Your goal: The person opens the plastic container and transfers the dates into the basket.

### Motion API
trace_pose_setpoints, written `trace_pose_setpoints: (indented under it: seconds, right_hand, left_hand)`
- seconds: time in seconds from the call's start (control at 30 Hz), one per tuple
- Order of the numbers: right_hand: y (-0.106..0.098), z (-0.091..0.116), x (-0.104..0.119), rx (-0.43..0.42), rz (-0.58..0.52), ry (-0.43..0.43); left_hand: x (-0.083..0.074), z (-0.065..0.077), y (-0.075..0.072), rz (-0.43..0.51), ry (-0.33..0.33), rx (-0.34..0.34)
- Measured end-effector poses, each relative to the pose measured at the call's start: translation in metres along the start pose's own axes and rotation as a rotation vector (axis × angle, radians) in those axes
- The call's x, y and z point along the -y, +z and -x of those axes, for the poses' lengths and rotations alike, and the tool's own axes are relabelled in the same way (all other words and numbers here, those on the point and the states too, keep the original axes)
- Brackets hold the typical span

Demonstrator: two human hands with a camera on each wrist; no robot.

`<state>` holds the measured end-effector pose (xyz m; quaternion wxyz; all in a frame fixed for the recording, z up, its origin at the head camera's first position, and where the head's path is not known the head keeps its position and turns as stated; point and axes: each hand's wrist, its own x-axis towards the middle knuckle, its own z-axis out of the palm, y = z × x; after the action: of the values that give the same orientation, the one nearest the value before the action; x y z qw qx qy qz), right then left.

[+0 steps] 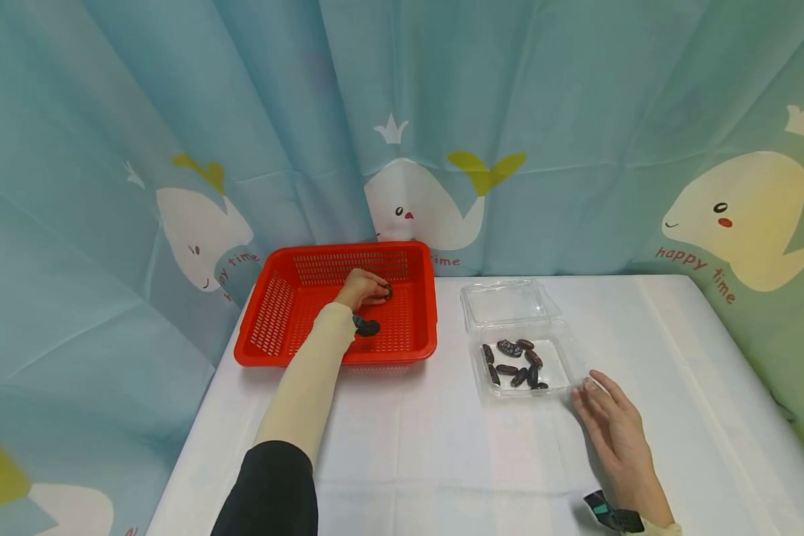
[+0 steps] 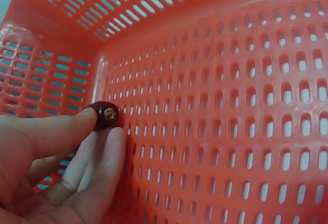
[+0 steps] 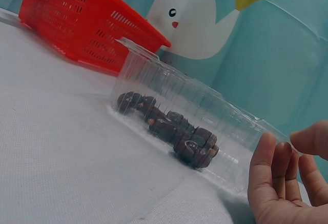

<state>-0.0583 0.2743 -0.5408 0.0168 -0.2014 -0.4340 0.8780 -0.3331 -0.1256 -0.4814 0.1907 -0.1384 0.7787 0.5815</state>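
The left hand (image 1: 365,289) is stretched forward into the basket (image 1: 402,356), pinching a date (image 2: 105,112); the right hand (image 1: 616,435) grips the box (image 1: 554,365) at its near corner

A blue-green curtain (image 1: 576,89) is hung behind and along both sides of a white table (image 1: 469,461). It is printed with white whales (image 1: 753,190) whose tail flukes (image 1: 485,177) are coloured yellow-green. Small crowns (image 1: 391,135) and red "happy time" lettering (image 1: 680,257) are also printed there.
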Motion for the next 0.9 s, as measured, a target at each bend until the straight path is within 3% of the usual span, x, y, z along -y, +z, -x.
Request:
trace_pose_setpoints:
  seconds: [0.13, 0.33, 0.67, 0.9]
  right_hand:
    - [0.0, 0.0, 0.0, -0.002, 0.006, -0.003]
    - [0.002, 0.0, 0.0, -0.02, 0.011, -0.002]
    - [0.003, -0.001, 0.0, -0.045, 0.044, 0.013]
    - [0.003, -0.001, 0.002, -0.042, 0.023, 0.03]
  left_hand:
    - [-0.003, 0.005, -0.002, -0.09, 0.014, 0.003]
    - [-0.014, 0.023, -0.013, -0.343, 0.117, 0.022]
    - [-0.037, 0.053, -0.03, -0.322, 0.19, 0.129]
    - [-0.057, 0.086, -0.019, -0.407, 0.337, 0.118]
